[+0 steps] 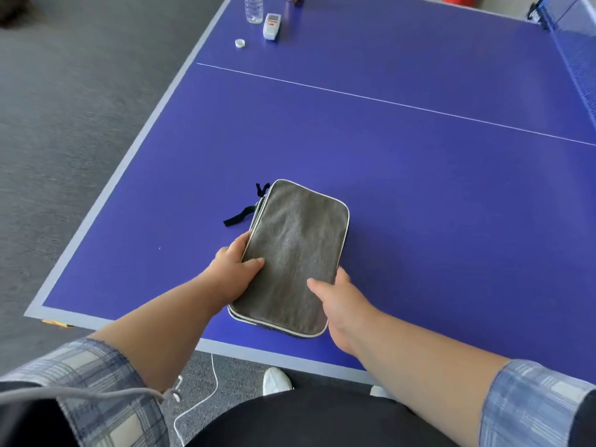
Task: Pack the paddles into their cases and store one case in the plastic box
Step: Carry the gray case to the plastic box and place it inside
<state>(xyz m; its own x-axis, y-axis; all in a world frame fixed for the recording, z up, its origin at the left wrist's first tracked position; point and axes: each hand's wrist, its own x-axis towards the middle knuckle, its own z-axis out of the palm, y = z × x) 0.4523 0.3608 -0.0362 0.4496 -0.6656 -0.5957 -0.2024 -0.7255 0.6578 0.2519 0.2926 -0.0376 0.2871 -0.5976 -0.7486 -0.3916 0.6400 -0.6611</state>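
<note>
Blue tabletop (pixel 419 195), grey carpet beyond. Left hand (pixel 237 269) and right hand (pixel 338 296) gripping opposite long edges of grey case (pixel 296 250), thumbs on top, fingers wrapped under. Case flat near tabletop's near edge; black straps (pixel 240 216) trailing from its far-left corner.

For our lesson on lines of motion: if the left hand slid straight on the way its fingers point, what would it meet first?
The left hand already grips the case edge, fingers pointing up-right across it. Straight on, it meets only the case, then probably bare table.
</note>
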